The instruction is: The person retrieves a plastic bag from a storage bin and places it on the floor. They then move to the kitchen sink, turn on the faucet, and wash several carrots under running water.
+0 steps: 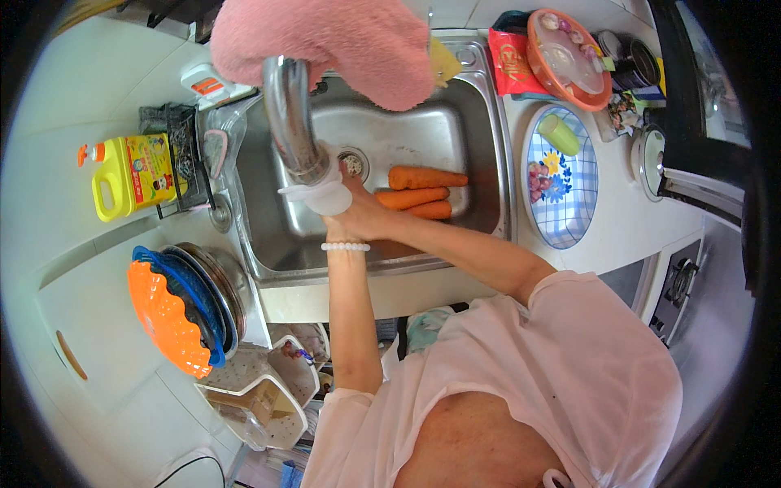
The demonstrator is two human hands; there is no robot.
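Note:
Both my hands are together under the chrome faucet at the left part of the stainless steel sink. My right hand reaches in from the right; its fingers are partly hidden by the faucet's pale spout attachment. Mostly behind that attachment is my left hand, with a white bead bracelet at its wrist. Whether either hand grips something cannot be made out. Several orange carrots lie on the sink bottom, right of the drain strainer.
A pink towel hangs over the sink's far side. Right of the sink stand a checked oval plate and an orange basin. Stacked bowls, a wire rack and a yellow pump bottle are at left.

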